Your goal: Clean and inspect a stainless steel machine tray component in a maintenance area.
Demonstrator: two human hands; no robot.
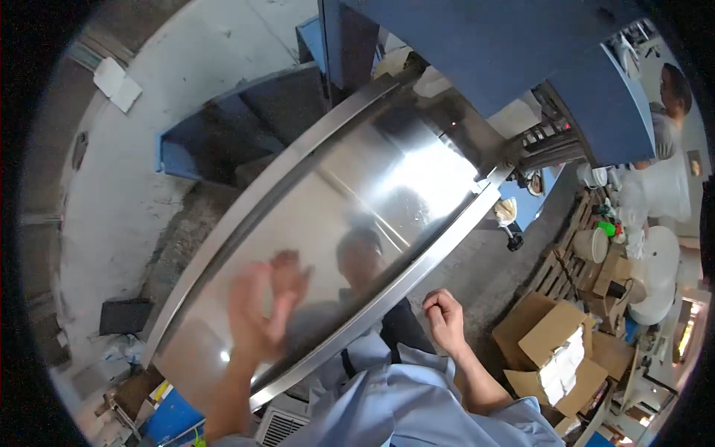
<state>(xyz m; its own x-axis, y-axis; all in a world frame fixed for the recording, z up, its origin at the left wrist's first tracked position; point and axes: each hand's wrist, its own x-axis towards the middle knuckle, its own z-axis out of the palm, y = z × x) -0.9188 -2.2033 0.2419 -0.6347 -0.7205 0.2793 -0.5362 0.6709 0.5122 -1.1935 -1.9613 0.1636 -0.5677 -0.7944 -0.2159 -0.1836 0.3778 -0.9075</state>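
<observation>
A long, shiny metal sheet (320,201) lies between two raised metal rails and mirrors the room. My left hand (253,309), blurred by motion, is over its near left part with the fingers stretched out. A reflection of that hand shows in the sheet just beside it, so whether the skin touches the metal I cannot tell. Right of the near rail (387,294), my right hand (445,316) hangs apart from the metal. Its fingers are curled in, and nothing shows in them.
Blue machine housing (484,52) overhangs the sheet's far end. A black knob (515,242) juts out near the right rail. Open cardboard boxes (551,335) and a wooden pallet (555,261) stand at the right. Another person (666,119) is at the far right.
</observation>
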